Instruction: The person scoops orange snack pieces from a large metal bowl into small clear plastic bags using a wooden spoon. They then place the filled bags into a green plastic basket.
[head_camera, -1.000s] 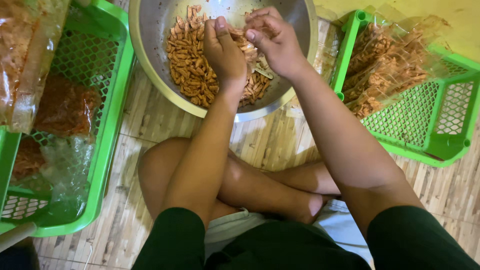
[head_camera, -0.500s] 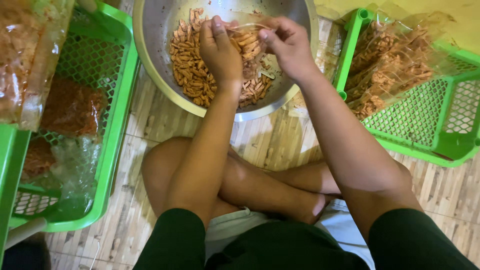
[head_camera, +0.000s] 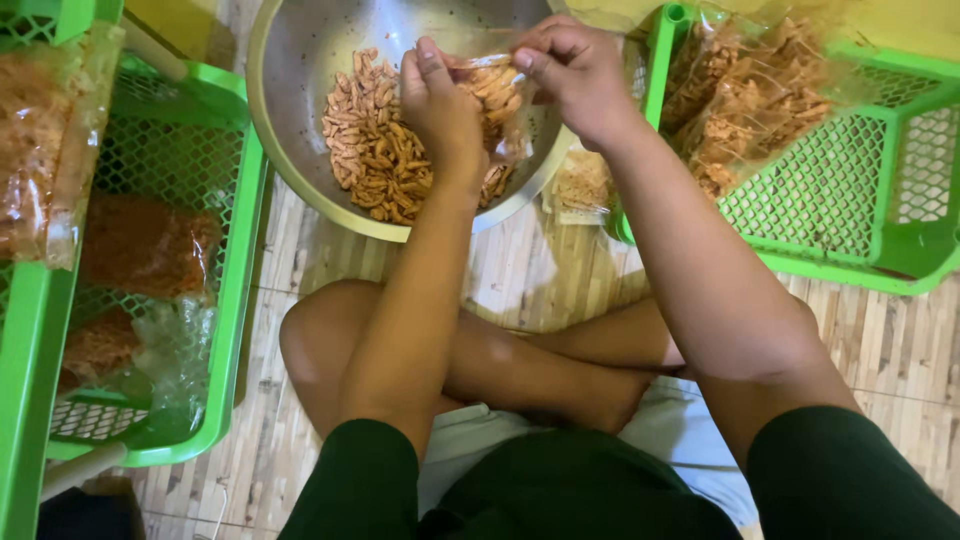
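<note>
Short dk-green sleeves, bare forearms, pale shorts

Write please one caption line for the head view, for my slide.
Seated cross-legged, a person's left hand and right hand hold a clear bag of snack sticks over a metal bowl, between green crates.

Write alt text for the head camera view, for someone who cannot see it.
Both hands, left hand and right hand, hold a small clear bag of fried snack sticks over a metal bowl of the same snacks. Green baskets with filled bags flank the cross-legged person.
</note>
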